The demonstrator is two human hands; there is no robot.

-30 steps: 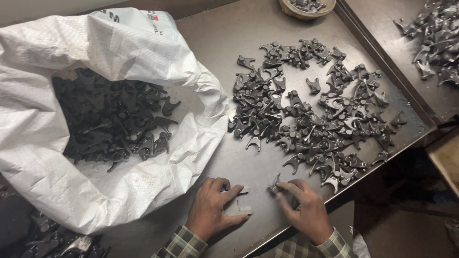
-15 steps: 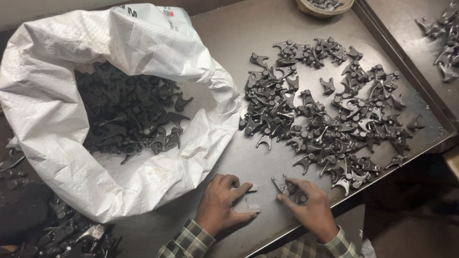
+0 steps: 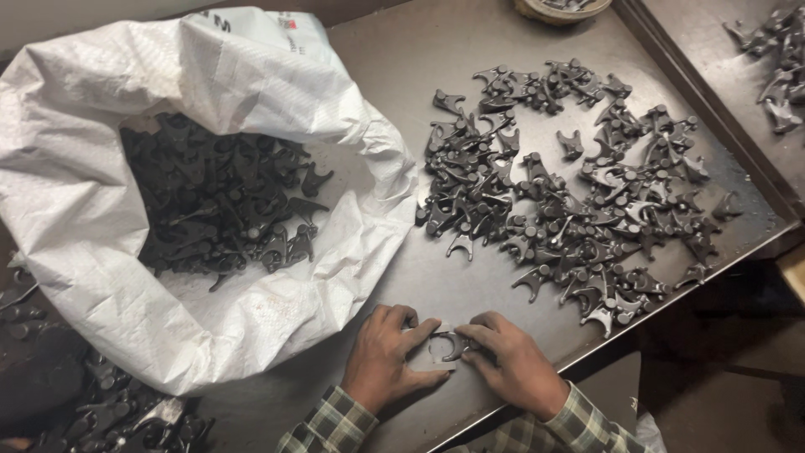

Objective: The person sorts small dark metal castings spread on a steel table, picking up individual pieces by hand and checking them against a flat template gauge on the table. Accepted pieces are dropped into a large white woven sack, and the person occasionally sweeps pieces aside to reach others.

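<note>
A: Near the lower centre, left hand (image 3: pixel 384 358) flat over a small pale plate (image 3: pixel 425 351), fingers spread, gripping nothing. Right hand (image 3: pixel 513 366) pinching a dark forked metal part (image 3: pixel 446 342) against that plate.

B: Close to the table edge (image 3: pixel 671 289) (running diagonally to the lower right). Little bare tabletop around.

A: Hemmed in: white sack (image 3: pixel 201 126) of similar parts at left, loose pile of parts (image 3: pixel 570 184) spread upper right.
</note>
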